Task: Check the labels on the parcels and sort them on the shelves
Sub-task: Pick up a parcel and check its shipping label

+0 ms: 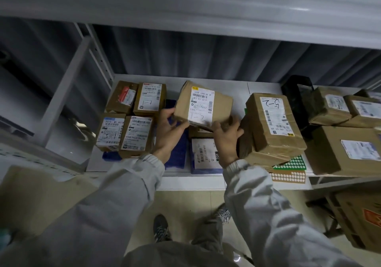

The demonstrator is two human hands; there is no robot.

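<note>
- Head view: a person in a pale grey jacket stands at a white shelf (237, 85), both arms reaching forward over its near edge.
- The left hand (168, 128) holds the near-left corner of a brown parcel (203, 105); its grip is closed on the box, thumb on top and fingers beneath.
- The right hand (225, 131) holds the near-right edge of the same parcel, fingers curled round the cardboard.
- The parcel sits tilted above the middle of the shelf, lifted off the things under it, with its white label (201, 106) facing up. "1-2" is handwritten at the label's near end.
- Under the hands lie a flat blue package (177, 151) and a blue-edged packet with a white label (205, 153), both near the shelf's front.
- To the left, four small boxes stand in a tight two-by-two block; the far-right one (150, 98) bears a handwritten "1-1".
- Just right of the right hand, a taped brown box (274, 122) rests on top of another box, its label turned away from the viewer.
- Beneath that stack, a green dotted sheet (292, 162) sticks out over the shelf's near edge.
- Farther right, more brown boxes (346, 149) crowd the shelf, with a black item (294, 93) behind them.
- Below, tiled floor (185, 202) and the person's dark shoes show.
</note>
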